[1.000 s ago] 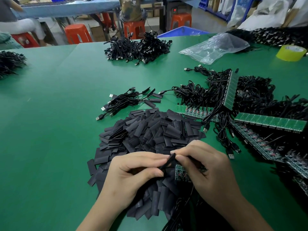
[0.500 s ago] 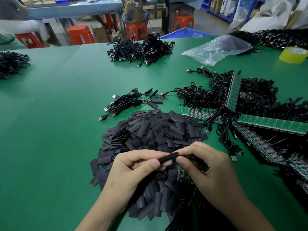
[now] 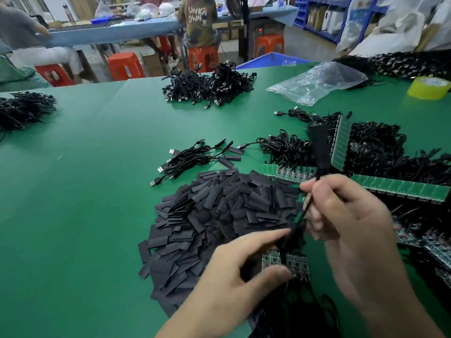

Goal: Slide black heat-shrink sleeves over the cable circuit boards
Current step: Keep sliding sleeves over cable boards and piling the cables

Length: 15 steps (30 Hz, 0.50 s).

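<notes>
Since a second ago the right hand has lifted away from the left hand. It pinches a thin black cable whose sleeve (blurred) sticks up past the far right of the sleeve pile. The left forefinger and thumb are spread and grip nothing, with the thumb beside a circuit board strip at the pile's near right edge.
</notes>
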Each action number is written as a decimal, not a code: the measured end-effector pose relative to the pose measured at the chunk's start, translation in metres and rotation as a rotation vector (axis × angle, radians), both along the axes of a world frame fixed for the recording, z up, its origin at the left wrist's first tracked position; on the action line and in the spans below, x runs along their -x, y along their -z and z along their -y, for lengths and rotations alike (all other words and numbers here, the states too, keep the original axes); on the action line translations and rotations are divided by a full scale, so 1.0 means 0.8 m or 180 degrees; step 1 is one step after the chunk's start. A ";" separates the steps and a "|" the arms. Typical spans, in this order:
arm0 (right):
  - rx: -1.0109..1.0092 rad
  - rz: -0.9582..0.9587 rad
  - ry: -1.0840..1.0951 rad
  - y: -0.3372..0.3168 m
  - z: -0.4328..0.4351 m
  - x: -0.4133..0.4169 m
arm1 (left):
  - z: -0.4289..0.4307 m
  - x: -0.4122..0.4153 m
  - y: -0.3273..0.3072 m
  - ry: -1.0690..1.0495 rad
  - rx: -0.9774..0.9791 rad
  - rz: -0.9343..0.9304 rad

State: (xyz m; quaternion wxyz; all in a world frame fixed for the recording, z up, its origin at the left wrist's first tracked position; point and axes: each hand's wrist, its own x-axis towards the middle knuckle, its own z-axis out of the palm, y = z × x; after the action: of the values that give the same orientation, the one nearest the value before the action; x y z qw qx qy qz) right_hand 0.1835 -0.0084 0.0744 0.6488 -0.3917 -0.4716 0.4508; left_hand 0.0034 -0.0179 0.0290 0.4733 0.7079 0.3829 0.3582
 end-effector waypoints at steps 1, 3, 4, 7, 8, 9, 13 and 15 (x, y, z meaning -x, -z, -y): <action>0.0176 -0.0157 -0.0087 0.001 -0.003 0.003 | 0.002 -0.006 -0.005 0.0089 -0.0021 -0.0037; 0.0385 -0.0456 -0.0239 0.005 -0.008 0.008 | 0.002 -0.013 -0.013 -0.0008 -0.0234 -0.0034; 0.0434 -0.0607 -0.0286 0.009 -0.010 0.009 | -0.001 -0.013 -0.016 -0.0196 -0.0398 -0.0097; 0.0520 -0.0708 -0.0293 0.025 -0.017 0.001 | -0.021 0.008 -0.027 -0.0675 -0.0527 -0.0294; 0.0555 -0.0637 -0.0268 0.031 -0.019 -0.003 | -0.034 0.020 -0.032 -0.0809 -0.0614 -0.0412; 0.0587 -0.0537 -0.0226 0.036 -0.021 -0.007 | -0.051 0.033 -0.036 -0.0967 -0.0844 -0.0621; 0.0649 -0.0224 0.0125 0.059 -0.027 -0.015 | -0.143 0.088 -0.054 -0.1657 -0.1619 -0.1770; 0.0655 -0.0145 0.0260 0.067 -0.031 -0.017 | -0.190 0.109 -0.053 -0.1954 -0.1607 -0.2318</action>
State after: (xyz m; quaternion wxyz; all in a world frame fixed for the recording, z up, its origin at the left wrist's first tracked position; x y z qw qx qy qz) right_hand 0.1972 0.0165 0.0206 0.6336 -0.4648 -0.3915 0.4787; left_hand -0.0838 0.1344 0.0711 -0.0014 0.7336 0.6135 0.2923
